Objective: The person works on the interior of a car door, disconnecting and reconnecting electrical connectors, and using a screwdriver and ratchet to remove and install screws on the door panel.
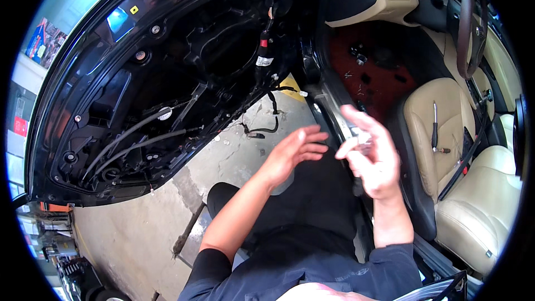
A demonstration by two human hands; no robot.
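Curling the right hand (374, 159) with thumb and fingers drawn close around a small pale blur; cannot tell whether pinching a part or merely passing in front of the bright door sill (330, 106). Holding the left hand (294, 153) beside it, apart from the right, with fingers stretched forward and loosely spread. Just beyond the left fingertips, toward the upper left, a black plug (257, 135) on a dark wire, dangling over the concrete floor (139, 234). Farther left, wide open and stripped to bare black metal, the car door (184, 20), with grey cables (128, 131) bowed across the lower part and a taped wire bundle (266, 51) near the hinge side. To the right of the hands, a beige seat (421, 111), with a dark-handled screwdriver (434, 131) lying on the cushion. Ahead of the seat, a red floor mat (382, 81) with small loose bits scattered about; at upper right, a brown steering wheel (464, 33).
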